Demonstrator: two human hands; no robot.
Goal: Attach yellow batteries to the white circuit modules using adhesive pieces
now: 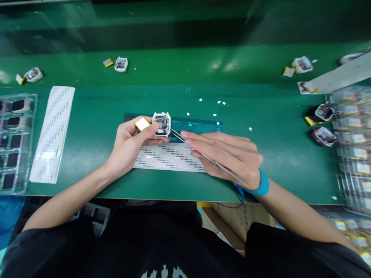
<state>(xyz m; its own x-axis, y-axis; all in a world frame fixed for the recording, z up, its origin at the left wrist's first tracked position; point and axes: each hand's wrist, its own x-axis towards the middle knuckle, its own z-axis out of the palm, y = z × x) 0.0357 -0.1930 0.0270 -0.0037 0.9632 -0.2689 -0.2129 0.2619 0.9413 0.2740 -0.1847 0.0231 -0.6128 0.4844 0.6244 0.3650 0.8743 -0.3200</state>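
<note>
My left hand is closed round a white smartwatch case whose open back shows a circuit board. A small yellow-edged battery sticks out on the left of the case, beside my left fingers. In my right hand is a pair of metal tweezers, pinched between thumb and fingers. The tweezer tips are at the right edge of the case; whether they touch it I cannot tell. Below both hands lie a teal strip and a white printed adhesive sheet.
Several small white pieces are scattered beyond my right hand. Another printed sheet and a clear tray lie at left. More open watch cases with batteries sit at the back. Stacked trays stand at right.
</note>
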